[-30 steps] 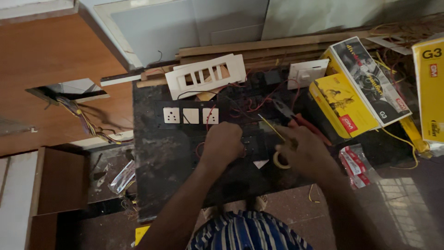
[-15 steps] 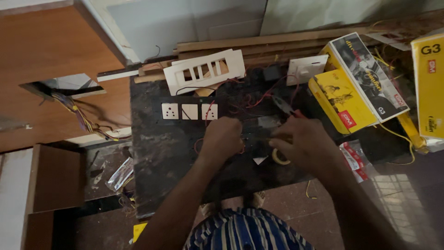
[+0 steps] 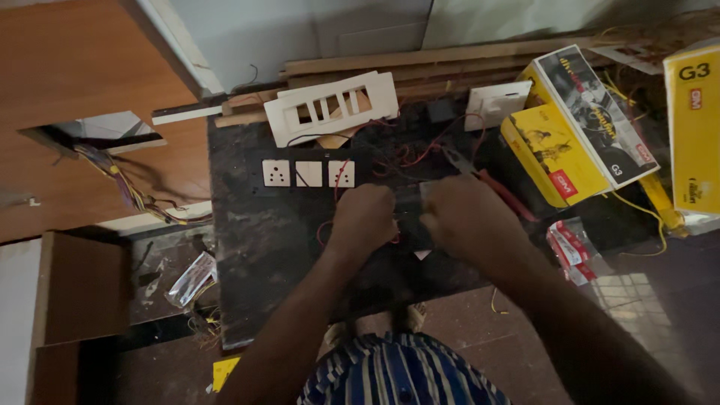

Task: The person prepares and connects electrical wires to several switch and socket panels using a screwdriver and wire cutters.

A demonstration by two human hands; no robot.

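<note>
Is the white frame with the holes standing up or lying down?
Lying down. The white frame lies flat across the far edge of the dark slab, its slots facing up, beyond both hands.

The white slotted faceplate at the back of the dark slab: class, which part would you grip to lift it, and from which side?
Probably the long front edge of the white slotted faceplate, approached from the near side. It lies nearly flat, tilted slightly, with wooden battens close behind blocking that side. Its open slots also offer finger holds. Both the left hand and right hand are busy nearer, among red wires.
</note>
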